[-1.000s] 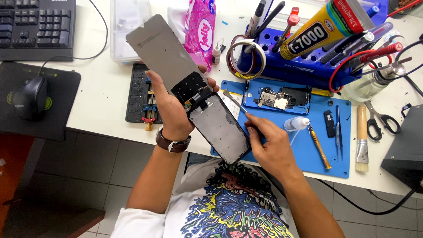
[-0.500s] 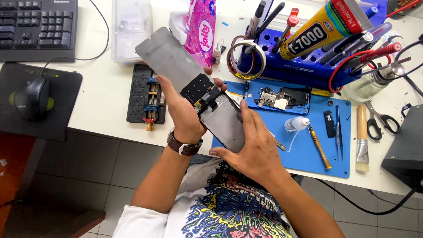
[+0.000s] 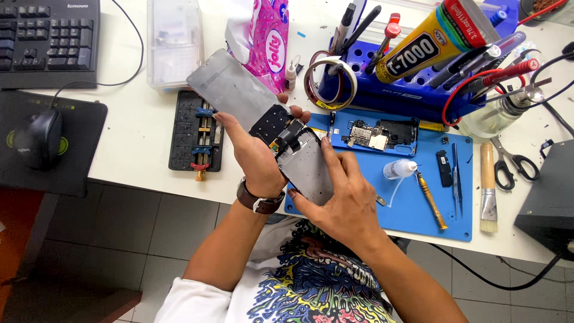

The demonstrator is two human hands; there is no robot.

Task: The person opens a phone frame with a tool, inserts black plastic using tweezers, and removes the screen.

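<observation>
Here, left hand, right hand, flat glossy grey phone screen, matte frame.

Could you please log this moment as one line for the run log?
left hand: holds phone frame | right hand: on frame | screen: hinged open | mat: below

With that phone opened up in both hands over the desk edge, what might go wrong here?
1. The left hand and right hand hold the opened phone frame with the screen panel folded out; the thin link between them might strain or tear if the panel swings.
2. It is held in the air near the table edge, so a slip could drop it to the floor.
3. The glue bottle lies close by and might smear parts.
</observation>
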